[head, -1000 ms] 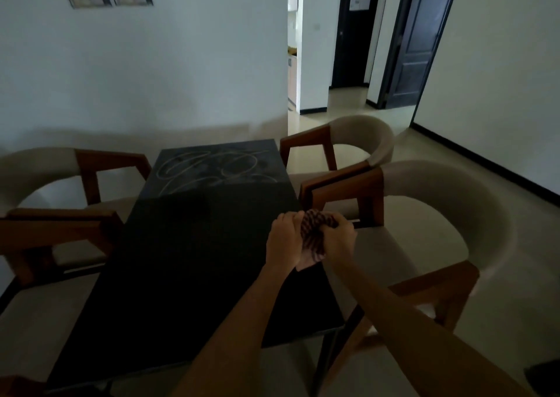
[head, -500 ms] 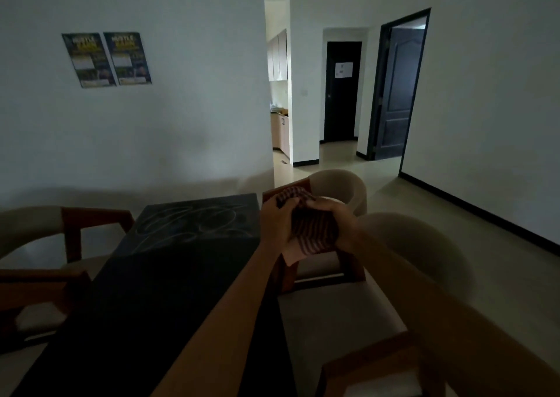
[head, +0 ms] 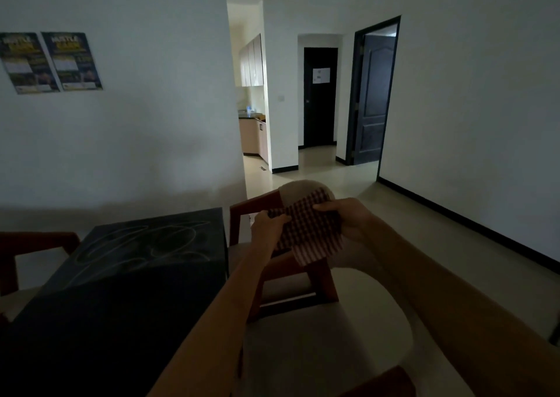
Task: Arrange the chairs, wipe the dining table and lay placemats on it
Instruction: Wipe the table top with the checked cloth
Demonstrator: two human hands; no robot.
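Note:
Both hands hold a checked red-and-white cloth (head: 307,233) in the air, to the right of the table's far end. My left hand (head: 268,225) pinches its left edge and my right hand (head: 348,217) grips its right side, with the cloth stretched between them. The dark dining table (head: 127,278) lies at lower left, with pale curved wipe streaks on its far half. A wooden chair with a beige back (head: 303,281) stands behind the cloth by the table's right side. A second beige chair (head: 327,336) is close under my arms.
Another wooden chair (head: 30,254) sits on the table's left side. Two posters (head: 51,61) hang on the white wall. Ahead, a passage leads to a kitchen counter (head: 251,132) and a dark open door (head: 374,99). Tiled floor (head: 439,254) extends to the right.
My view has risen from the table toward the hallway. Both hands have lifted the bunched cloth off the table's right edge and spread it out between them.

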